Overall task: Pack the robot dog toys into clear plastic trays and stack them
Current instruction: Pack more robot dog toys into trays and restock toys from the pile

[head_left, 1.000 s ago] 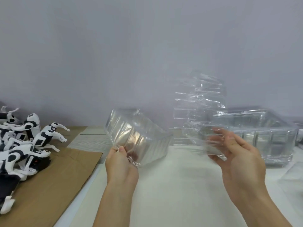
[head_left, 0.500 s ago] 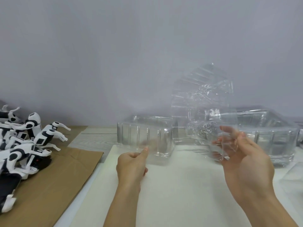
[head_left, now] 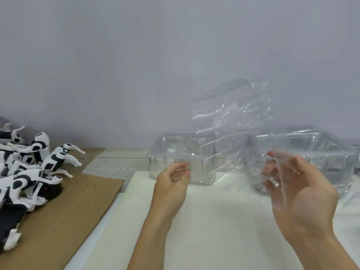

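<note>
Near the right of the frame, the right hand (head_left: 300, 193) is gripping a clear tray (head_left: 235, 133) by its lower edge, fingers curled round the plastic, tilting it in the air. At centre, the left hand (head_left: 171, 184) is hanging loosely curled, holding nothing, just in front of a second tray (head_left: 183, 158) sitting on the white mat (head_left: 214, 221). Robot dog toys (head_left: 29, 164) are lying heaped on cardboard (head_left: 64, 211) at lower left.

Likely packing workbench, piled robot dog toys (head_left: 29, 168), cardboard sheet (head_left: 64, 215)
</note>
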`<action>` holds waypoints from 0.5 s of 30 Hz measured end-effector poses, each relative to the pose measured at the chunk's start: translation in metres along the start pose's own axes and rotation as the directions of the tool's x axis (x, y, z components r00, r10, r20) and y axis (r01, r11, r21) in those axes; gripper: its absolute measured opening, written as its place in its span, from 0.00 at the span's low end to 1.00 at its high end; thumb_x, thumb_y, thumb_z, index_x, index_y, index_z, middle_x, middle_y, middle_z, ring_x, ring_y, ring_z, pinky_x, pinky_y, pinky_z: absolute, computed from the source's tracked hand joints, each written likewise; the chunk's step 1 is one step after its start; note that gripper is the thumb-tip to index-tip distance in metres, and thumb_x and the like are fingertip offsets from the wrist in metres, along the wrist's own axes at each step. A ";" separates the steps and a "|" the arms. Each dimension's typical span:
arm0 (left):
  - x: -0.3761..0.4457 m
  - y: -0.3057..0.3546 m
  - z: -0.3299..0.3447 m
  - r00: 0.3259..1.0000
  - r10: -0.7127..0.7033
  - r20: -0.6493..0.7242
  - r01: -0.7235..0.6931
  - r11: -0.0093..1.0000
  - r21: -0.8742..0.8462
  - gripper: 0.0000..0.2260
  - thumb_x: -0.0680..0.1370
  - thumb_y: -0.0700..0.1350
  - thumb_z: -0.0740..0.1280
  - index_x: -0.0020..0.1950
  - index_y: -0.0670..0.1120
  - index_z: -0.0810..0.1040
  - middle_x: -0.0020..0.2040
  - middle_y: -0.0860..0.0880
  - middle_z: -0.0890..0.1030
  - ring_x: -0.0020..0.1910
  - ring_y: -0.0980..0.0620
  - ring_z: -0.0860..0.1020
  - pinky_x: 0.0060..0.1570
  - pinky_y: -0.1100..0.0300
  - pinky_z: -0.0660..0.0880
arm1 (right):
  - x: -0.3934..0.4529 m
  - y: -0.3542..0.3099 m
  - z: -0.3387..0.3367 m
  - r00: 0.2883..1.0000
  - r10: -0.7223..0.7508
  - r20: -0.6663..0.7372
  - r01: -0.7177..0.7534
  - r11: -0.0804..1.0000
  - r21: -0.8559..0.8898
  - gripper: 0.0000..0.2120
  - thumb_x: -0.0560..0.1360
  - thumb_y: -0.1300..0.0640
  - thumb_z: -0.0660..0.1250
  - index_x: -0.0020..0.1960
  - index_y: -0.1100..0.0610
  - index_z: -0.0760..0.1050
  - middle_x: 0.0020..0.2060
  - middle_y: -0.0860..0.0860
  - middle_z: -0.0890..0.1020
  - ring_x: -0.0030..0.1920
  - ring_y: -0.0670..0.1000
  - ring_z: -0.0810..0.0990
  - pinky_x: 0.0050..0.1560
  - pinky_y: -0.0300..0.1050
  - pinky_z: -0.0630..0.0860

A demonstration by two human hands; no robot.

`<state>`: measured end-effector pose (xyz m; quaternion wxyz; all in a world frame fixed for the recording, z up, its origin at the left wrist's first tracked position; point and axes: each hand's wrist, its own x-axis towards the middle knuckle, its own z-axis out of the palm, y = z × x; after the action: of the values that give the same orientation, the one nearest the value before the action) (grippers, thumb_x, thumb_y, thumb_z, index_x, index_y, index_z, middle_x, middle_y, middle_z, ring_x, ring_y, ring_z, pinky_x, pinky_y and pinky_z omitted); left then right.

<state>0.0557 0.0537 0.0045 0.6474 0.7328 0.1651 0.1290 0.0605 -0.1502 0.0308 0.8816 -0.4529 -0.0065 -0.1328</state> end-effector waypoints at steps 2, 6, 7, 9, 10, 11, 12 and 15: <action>-0.001 0.002 0.001 0.999 0.008 0.034 -0.008 1.000 -0.016 0.08 0.80 0.44 0.67 0.53 0.57 0.81 0.54 0.57 0.84 0.53 0.59 0.82 0.54 0.56 0.81 | -0.001 0.000 0.001 1.000 0.000 -0.004 0.000 1.000 0.004 0.17 0.82 0.56 0.55 0.46 0.61 0.79 0.38 0.51 0.82 0.36 0.49 0.75 0.42 0.45 0.67; 0.001 0.007 0.000 0.992 0.043 -0.119 -0.056 0.993 -0.104 0.07 0.82 0.44 0.65 0.50 0.51 0.82 0.48 0.51 0.85 0.43 0.55 0.85 0.43 0.59 0.81 | -0.002 0.000 0.003 0.999 -0.041 -0.001 0.041 0.997 -0.063 0.24 0.81 0.58 0.56 0.31 0.54 0.81 0.35 0.49 0.82 0.36 0.51 0.74 0.39 0.46 0.66; 0.002 0.010 -0.002 0.985 0.031 -0.167 -0.058 0.985 -0.160 0.08 0.83 0.43 0.63 0.49 0.49 0.82 0.47 0.49 0.85 0.42 0.53 0.85 0.42 0.59 0.80 | -0.002 0.001 0.004 0.998 -0.061 0.010 0.062 0.995 -0.080 0.24 0.80 0.57 0.57 0.29 0.54 0.81 0.33 0.49 0.82 0.36 0.51 0.73 0.39 0.47 0.66; 0.003 0.016 -0.009 0.971 0.004 -0.240 -0.071 0.960 -0.271 0.10 0.83 0.43 0.61 0.48 0.47 0.82 0.46 0.48 0.85 0.43 0.51 0.84 0.40 0.58 0.79 | -0.001 0.002 0.003 0.993 -0.105 0.054 0.110 0.987 -0.114 0.19 0.75 0.55 0.59 0.31 0.54 0.83 0.32 0.50 0.82 0.36 0.52 0.73 0.38 0.46 0.65; 0.003 0.019 -0.012 0.966 -0.005 -0.258 -0.081 0.944 -0.321 0.11 0.83 0.43 0.61 0.47 0.48 0.82 0.46 0.49 0.85 0.43 0.51 0.84 0.40 0.58 0.79 | 0.000 0.003 0.002 0.988 -0.129 0.081 0.139 0.981 -0.135 0.17 0.73 0.55 0.60 0.32 0.55 0.84 0.32 0.51 0.82 0.35 0.52 0.73 0.37 0.46 0.65; 0.002 0.022 -0.016 0.965 -0.010 -0.263 -0.090 0.928 -0.363 0.11 0.83 0.43 0.61 0.47 0.48 0.82 0.45 0.49 0.85 0.43 0.51 0.84 0.39 0.57 0.79 | 0.000 0.004 0.001 0.981 -0.159 0.110 0.176 0.971 -0.165 0.17 0.72 0.55 0.59 0.33 0.55 0.84 0.32 0.52 0.83 0.35 0.52 0.73 0.36 0.46 0.65; 0.001 0.026 -0.019 0.967 -0.012 -0.255 -0.094 0.913 -0.398 0.12 0.83 0.44 0.61 0.46 0.49 0.82 0.45 0.50 0.85 0.43 0.51 0.84 0.40 0.56 0.78 | 0.000 0.005 0.000 0.971 -0.193 0.140 0.219 0.955 -0.201 0.16 0.72 0.55 0.59 0.34 0.55 0.84 0.32 0.53 0.83 0.34 0.52 0.74 0.35 0.45 0.66; -0.002 0.035 -0.030 0.980 -0.042 -0.193 -0.054 0.883 -0.466 0.11 0.82 0.46 0.61 0.46 0.50 0.84 0.49 0.48 0.86 0.46 0.48 0.84 0.43 0.54 0.77 | -0.001 0.006 -0.001 0.935 -0.271 0.228 0.332 0.895 -0.298 0.16 0.73 0.58 0.59 0.35 0.54 0.84 0.31 0.56 0.82 0.34 0.50 0.75 0.36 0.47 0.66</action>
<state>0.0443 0.0763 0.0429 0.7853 0.5385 0.1900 0.2390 0.0611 -0.1468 0.0252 0.7568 -0.5984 -0.1344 -0.2261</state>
